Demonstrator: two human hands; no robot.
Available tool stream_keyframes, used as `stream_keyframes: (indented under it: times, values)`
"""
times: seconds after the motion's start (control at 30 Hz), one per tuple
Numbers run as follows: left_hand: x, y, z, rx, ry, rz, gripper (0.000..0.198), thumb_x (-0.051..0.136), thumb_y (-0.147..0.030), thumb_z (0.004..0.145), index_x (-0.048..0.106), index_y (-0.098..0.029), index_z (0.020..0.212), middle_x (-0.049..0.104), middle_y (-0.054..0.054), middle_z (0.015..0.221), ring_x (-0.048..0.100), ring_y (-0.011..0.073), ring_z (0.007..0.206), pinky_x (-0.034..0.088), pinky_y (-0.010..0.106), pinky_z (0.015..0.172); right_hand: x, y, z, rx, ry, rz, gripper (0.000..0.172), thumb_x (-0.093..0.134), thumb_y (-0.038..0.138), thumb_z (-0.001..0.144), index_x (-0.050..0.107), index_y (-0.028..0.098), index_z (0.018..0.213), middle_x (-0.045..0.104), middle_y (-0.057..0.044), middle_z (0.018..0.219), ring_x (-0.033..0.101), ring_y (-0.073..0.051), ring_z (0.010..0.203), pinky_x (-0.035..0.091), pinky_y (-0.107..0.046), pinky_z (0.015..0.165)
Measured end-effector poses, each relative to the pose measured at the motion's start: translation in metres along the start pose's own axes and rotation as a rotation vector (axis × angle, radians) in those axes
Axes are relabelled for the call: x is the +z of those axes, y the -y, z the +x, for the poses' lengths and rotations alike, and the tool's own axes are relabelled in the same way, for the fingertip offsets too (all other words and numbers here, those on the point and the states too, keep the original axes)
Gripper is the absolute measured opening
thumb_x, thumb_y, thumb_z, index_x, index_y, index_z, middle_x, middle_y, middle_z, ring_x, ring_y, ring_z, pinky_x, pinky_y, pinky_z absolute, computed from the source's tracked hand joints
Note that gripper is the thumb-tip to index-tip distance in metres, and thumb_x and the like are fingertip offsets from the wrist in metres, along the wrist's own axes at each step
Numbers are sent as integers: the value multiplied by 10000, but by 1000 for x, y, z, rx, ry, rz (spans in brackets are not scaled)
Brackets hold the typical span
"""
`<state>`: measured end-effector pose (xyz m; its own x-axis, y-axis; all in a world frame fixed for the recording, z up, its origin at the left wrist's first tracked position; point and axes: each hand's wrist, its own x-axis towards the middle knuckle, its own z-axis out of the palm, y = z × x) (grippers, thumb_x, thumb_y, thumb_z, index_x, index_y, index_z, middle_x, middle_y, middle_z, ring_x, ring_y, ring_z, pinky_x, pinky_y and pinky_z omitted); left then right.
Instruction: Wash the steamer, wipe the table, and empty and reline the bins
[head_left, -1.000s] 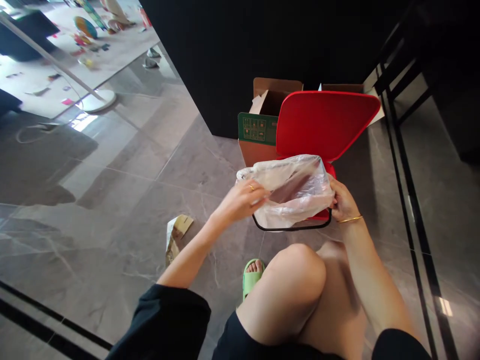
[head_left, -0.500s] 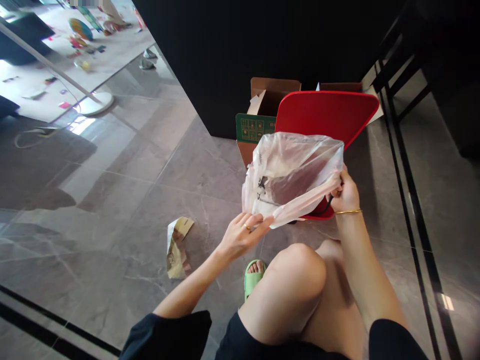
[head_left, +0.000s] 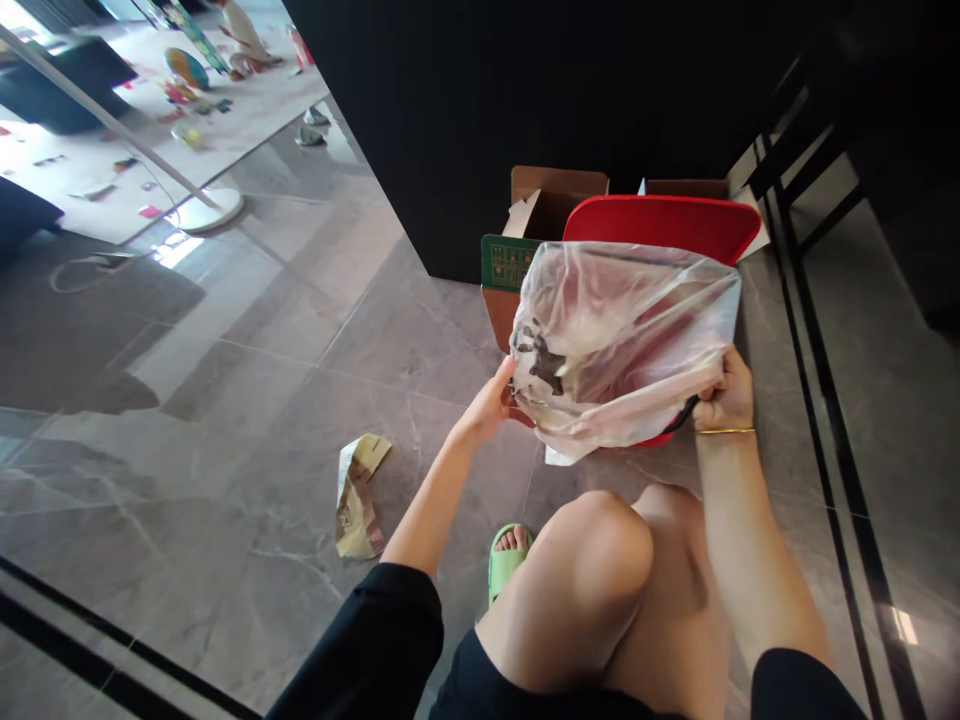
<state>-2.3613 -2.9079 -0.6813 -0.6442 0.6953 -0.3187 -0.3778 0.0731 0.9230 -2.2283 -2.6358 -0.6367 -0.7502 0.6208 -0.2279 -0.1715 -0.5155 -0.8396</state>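
Note:
A translucent white plastic bag (head_left: pixel 600 340) with dark print is spread wide between my hands, over a red bin or seat-like object (head_left: pixel 667 222) whose upper edge shows behind it. My left hand (head_left: pixel 496 398) grips the bag's left side, its fingertips partly behind the plastic. On the right, my right hand (head_left: pixel 727 395), with a gold bangle at the wrist, is closed on the bag's right edge. A black strip, perhaps a handle, shows beside that hand. What lies under the bag is mostly hidden.
An open cardboard box (head_left: pixel 501 262) with a green flap stands behind the bag. Crumpled packaging (head_left: pixel 360 497) lies on the floor at left. My green slipper (head_left: pixel 505 565) is below. Further off are a lamp base (head_left: pixel 206 212), scattered toys and a seated person.
The bag is spread wider and covers more of the red object. My left hand has moved up and round to the bag's left side; my right hand has shifted right.

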Motion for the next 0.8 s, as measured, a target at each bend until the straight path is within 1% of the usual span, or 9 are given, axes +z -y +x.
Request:
stream_keyframes:
  times: [0.1,0.17,0.23,0.3,0.4,0.5,0.63,0.73,0.8]
  values:
    - [18,-18,12,176,11,133,548,455,-661,849,625,-155,971,680,67,823,648,182,725,511,276,627,-1,25,0,-98,-49,81,449,607,318,873,359,207,516,248,120,309,161,-14,243,141,-114,226]
    - [30,-28,20,359,-122,310,375,540,-509,868,603,-157,981,660,33,808,615,143,722,469,230,644,3,36,1,-155,-21,59,379,589,311,885,446,199,553,305,117,335,198,-17,251,168,-118,235]
    - [38,-36,28,474,-289,490,228,532,-369,896,586,-162,977,630,13,748,585,123,686,432,215,643,4,42,3,-248,-41,-15,258,584,306,885,560,183,661,475,86,436,328,-26,302,271,-124,275]
    - [42,-39,35,511,-443,613,142,479,-262,919,575,-179,984,611,9,702,579,127,653,414,223,641,-2,41,6,-321,-133,-150,226,588,355,880,616,170,753,607,37,583,466,-53,404,387,-153,350]
    - [40,-38,39,494,-571,726,173,444,-159,906,559,-204,1026,631,27,718,602,156,650,410,244,640,-26,37,8,-331,-291,-419,336,661,497,800,620,172,730,614,23,589,532,-92,474,448,-195,406]
    - [37,-33,39,451,-621,806,234,417,-115,893,549,-201,1066,665,51,765,626,177,679,419,257,651,-55,35,2,-188,-277,-541,424,740,572,686,585,177,661,565,40,506,490,-83,414,372,-174,344]
    - [40,-28,39,398,-689,822,264,399,-114,901,531,-188,1119,680,66,780,646,195,706,432,268,657,-70,34,-19,160,-1,-436,543,587,714,742,626,177,812,695,-24,691,325,-26,308,190,-155,264]
    - [52,-24,40,406,-721,817,280,396,-124,909,508,-183,1159,685,71,808,652,198,711,442,268,646,-59,25,-32,273,114,-379,658,391,778,806,630,189,976,733,-102,958,430,-43,345,240,-159,262]
    - [62,-19,40,431,-705,808,300,396,-121,906,499,-182,1181,689,74,833,657,194,722,451,263,645,-47,14,-34,285,85,-380,642,414,774,801,620,184,950,734,-108,940,545,-77,410,337,-164,293]
